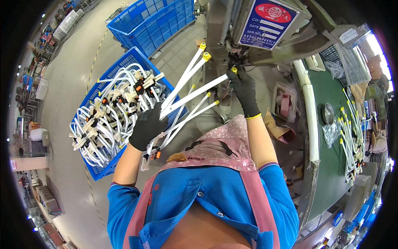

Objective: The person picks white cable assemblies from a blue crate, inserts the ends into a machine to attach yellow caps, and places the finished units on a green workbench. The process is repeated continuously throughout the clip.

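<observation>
White tube (199,93), gripped in the gloved left hand (147,128), slants up-right, its yellow-tipped end pinched by the right hand (244,90)

Left hand (148,128) in a grip, right hand (243,89) way out front

So both hands are black-gloved with bare forearms. Left forearm (127,164) slants inward and up from the side, and the left fingers look curled tight, though they're partly hidden. The right one's reaching farther from the body, right forearm (262,143) leaning in just a bit, its fingertips (233,77) bunched into a pinch.
</observation>
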Demonstrator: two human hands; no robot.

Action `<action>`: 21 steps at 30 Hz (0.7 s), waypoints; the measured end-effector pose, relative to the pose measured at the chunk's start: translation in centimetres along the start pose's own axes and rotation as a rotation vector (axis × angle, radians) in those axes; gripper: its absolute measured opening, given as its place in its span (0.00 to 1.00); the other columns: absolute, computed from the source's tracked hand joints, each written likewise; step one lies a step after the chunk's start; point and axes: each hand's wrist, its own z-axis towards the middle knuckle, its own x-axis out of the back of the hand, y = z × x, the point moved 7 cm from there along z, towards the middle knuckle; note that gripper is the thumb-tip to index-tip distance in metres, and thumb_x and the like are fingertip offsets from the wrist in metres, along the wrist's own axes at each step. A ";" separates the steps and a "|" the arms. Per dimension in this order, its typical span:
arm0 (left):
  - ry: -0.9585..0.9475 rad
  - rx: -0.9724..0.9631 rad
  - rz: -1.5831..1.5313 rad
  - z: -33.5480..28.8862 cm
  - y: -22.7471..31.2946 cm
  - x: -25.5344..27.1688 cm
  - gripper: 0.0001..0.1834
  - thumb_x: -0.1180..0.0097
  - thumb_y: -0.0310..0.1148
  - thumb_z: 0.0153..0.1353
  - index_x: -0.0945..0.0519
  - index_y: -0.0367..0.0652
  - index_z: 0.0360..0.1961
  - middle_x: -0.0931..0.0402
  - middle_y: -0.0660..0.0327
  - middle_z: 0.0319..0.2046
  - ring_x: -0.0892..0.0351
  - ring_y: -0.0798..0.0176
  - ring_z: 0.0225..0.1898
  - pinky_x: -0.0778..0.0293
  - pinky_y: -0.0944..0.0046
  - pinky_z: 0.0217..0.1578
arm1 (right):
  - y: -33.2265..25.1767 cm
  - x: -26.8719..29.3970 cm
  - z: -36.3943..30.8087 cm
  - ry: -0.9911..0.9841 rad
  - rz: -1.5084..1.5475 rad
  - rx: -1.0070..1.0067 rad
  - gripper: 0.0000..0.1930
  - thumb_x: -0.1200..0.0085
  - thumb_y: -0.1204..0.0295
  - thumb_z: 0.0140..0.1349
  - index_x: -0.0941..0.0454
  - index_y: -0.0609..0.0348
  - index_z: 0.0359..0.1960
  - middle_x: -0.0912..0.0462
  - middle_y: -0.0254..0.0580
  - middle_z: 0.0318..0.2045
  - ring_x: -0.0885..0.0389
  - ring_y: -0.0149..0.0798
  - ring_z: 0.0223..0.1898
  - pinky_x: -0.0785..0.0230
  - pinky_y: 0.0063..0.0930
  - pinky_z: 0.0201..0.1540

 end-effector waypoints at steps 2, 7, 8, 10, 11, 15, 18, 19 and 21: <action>-0.047 0.049 -0.047 -0.1 -0.4 -0.9 0.33 0.40 0.39 0.54 0.34 0.37 0.59 0.22 0.43 0.39 0.21 0.42 0.40 0.26 0.50 0.40 | 0.1 0.0 0.2 0.012 -0.008 -0.009 0.17 0.45 0.57 0.61 0.21 0.60 0.38 0.19 0.48 0.32 0.20 0.49 0.33 0.30 0.36 0.37; -0.105 0.089 -0.106 0.1 -0.9 -3.0 0.31 0.41 0.38 0.55 0.34 0.36 0.57 0.21 0.41 0.37 0.20 0.41 0.38 0.26 0.49 0.39 | -0.5 -0.1 0.4 0.014 0.037 0.047 0.17 0.44 0.57 0.60 0.20 0.60 0.38 0.20 0.48 0.28 0.21 0.48 0.30 0.31 0.35 0.35; -0.103 0.082 -0.097 0.1 -0.9 -3.2 0.31 0.41 0.39 0.55 0.34 0.35 0.57 0.21 0.41 0.37 0.20 0.41 0.38 0.26 0.49 0.39 | -0.5 0.1 0.4 0.042 0.048 0.061 0.17 0.44 0.57 0.60 0.21 0.60 0.38 0.20 0.48 0.27 0.21 0.47 0.30 0.31 0.35 0.35; -0.129 0.102 -0.094 0.1 -1.0 -3.4 0.31 0.41 0.39 0.55 0.34 0.35 0.57 0.21 0.41 0.36 0.20 0.41 0.38 0.26 0.49 0.39 | -0.3 0.0 0.5 0.034 0.048 0.059 0.17 0.44 0.57 0.61 0.20 0.61 0.39 0.19 0.48 0.28 0.21 0.46 0.30 0.30 0.35 0.35; -0.143 0.097 -0.135 0.0 -0.9 -3.4 0.32 0.41 0.40 0.55 0.35 0.34 0.57 0.22 0.40 0.37 0.21 0.40 0.39 0.26 0.48 0.40 | -0.1 -0.2 0.5 -0.003 0.037 0.043 0.18 0.44 0.57 0.61 0.20 0.61 0.39 0.19 0.48 0.29 0.20 0.46 0.30 0.30 0.34 0.36; -0.166 0.028 -0.068 -0.6 0.4 -1.9 0.33 0.41 0.40 0.55 0.35 0.34 0.58 0.22 0.41 0.37 0.21 0.41 0.38 0.26 0.48 0.39 | 1.2 -0.3 0.5 -0.018 0.082 -0.007 0.19 0.44 0.57 0.60 0.20 0.61 0.44 0.18 0.50 0.32 0.20 0.45 0.32 0.30 0.33 0.38; -0.245 0.055 -0.057 -1.1 0.5 -1.3 0.33 0.41 0.40 0.54 0.35 0.34 0.58 0.22 0.41 0.36 0.21 0.41 0.38 0.27 0.48 0.38 | 2.4 -0.8 0.3 -0.044 0.072 -0.084 0.20 0.44 0.58 0.60 0.20 0.61 0.46 0.17 0.51 0.35 0.19 0.45 0.35 0.29 0.32 0.40; -0.268 0.068 -0.067 -1.1 0.4 -1.3 0.34 0.41 0.41 0.54 0.35 0.34 0.58 0.22 0.42 0.35 0.22 0.41 0.37 0.27 0.48 0.38 | 2.6 -0.9 0.2 -0.037 0.058 -0.076 0.20 0.44 0.58 0.61 0.20 0.61 0.46 0.17 0.49 0.35 0.19 0.41 0.35 0.29 0.31 0.40; -0.291 0.086 -0.154 -0.9 -0.2 -1.8 0.35 0.39 0.40 0.52 0.35 0.33 0.58 0.23 0.42 0.36 0.22 0.40 0.38 0.28 0.47 0.39 | 3.1 -1.3 -0.1 -0.036 0.022 -0.092 0.19 0.44 0.59 0.62 0.20 0.61 0.47 0.16 0.43 0.33 0.21 0.31 0.34 0.30 0.27 0.40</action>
